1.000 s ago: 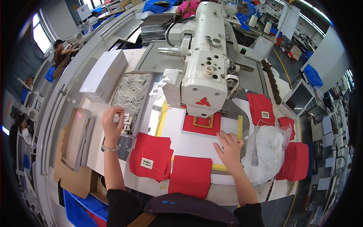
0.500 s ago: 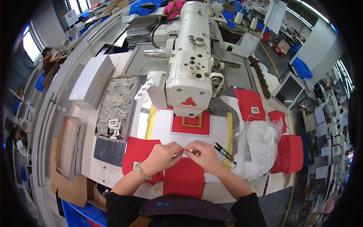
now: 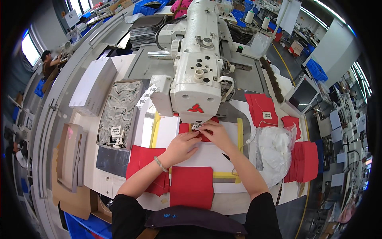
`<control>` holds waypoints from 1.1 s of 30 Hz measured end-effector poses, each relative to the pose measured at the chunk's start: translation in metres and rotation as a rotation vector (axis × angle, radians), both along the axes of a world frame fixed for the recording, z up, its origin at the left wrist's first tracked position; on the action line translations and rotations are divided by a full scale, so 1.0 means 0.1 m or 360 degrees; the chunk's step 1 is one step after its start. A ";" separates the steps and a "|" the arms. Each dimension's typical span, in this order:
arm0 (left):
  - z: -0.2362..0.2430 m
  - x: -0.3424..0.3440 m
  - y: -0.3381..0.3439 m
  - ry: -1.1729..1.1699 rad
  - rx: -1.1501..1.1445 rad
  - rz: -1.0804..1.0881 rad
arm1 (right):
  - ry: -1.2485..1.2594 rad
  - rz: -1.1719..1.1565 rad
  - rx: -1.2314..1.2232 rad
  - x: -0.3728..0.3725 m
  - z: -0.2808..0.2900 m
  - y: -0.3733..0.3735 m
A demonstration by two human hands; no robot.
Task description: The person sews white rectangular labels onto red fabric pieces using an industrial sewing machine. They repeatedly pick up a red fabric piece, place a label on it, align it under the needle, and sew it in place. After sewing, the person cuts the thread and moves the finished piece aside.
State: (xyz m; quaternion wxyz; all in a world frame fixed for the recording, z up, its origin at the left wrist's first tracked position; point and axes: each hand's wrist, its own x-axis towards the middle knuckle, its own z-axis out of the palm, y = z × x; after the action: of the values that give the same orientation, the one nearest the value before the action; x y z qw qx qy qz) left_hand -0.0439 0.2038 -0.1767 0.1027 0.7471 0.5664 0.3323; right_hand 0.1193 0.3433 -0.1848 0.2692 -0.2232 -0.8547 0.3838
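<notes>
A small white fabric label (image 3: pixel 196 126) lies at a piece of red fabric (image 3: pixel 184 128) under the head of a white sewing machine (image 3: pixel 195 85). My right hand (image 3: pixel 216 133) pinches the label's edge with its fingertips. My left hand (image 3: pixel 181 148) reaches in beside it, palm down, fingers stretched toward the label and thumb apart. The hands mostly cover the clamp frame under the needle. Closer to me, a red fabric panel (image 3: pixel 191 187) lies flat, with more red pieces (image 3: pixel 145 167) to its left. My right forearm hides most of the thread snips (image 3: pixel 226 156).
At left stand an open box of labels (image 3: pixel 119 107), a long white box (image 3: pixel 93 87) and an empty cardboard tray (image 3: pixel 69 155). At right lie a clear bag with white contents (image 3: pixel 274 153), stacked red pieces (image 3: pixel 304 161) and a labelled red piece (image 3: pixel 262 109). Beyond is a screen (image 3: pixel 303 95).
Both hands have moved forward from above the near red panel to beneath the machine head. The white label now shows at my right fingertips. My left hand's pinch has opened out.
</notes>
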 end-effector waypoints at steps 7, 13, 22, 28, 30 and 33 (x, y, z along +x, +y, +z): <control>-0.01 -0.04 0.02 0.0454 0.0120 0.0098 | -0.0051 0.0060 0.0161 -0.02 -0.07 0.07; -0.08 -0.06 0.01 0.0579 0.0101 0.0079 | -0.0054 0.0079 0.0312 0.03 -0.08 0.05; -0.13 -0.03 0.07 0.0749 0.0116 0.0104 | -0.0073 0.0046 0.0310 0.00 -0.09 0.07; -0.09 0.00 0.09 0.0739 0.0054 0.0112 | -0.0049 0.0028 0.0390 -0.02 -0.10 0.07; -0.10 -0.01 0.11 0.0762 0.0085 0.0160 | -0.0049 0.0027 0.0418 -0.02 -0.11 0.08; -0.10 -0.01 0.14 0.0781 0.0086 0.0174 | -0.0073 0.0060 0.0483 -0.01 -0.12 0.11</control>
State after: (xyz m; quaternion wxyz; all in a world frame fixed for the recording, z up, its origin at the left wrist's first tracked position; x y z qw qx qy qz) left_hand -0.0454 0.2181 -0.1865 -0.0760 0.7762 0.6048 0.1611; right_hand 0.1183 0.3538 -0.1971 0.2731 -0.1726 -0.9128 0.2500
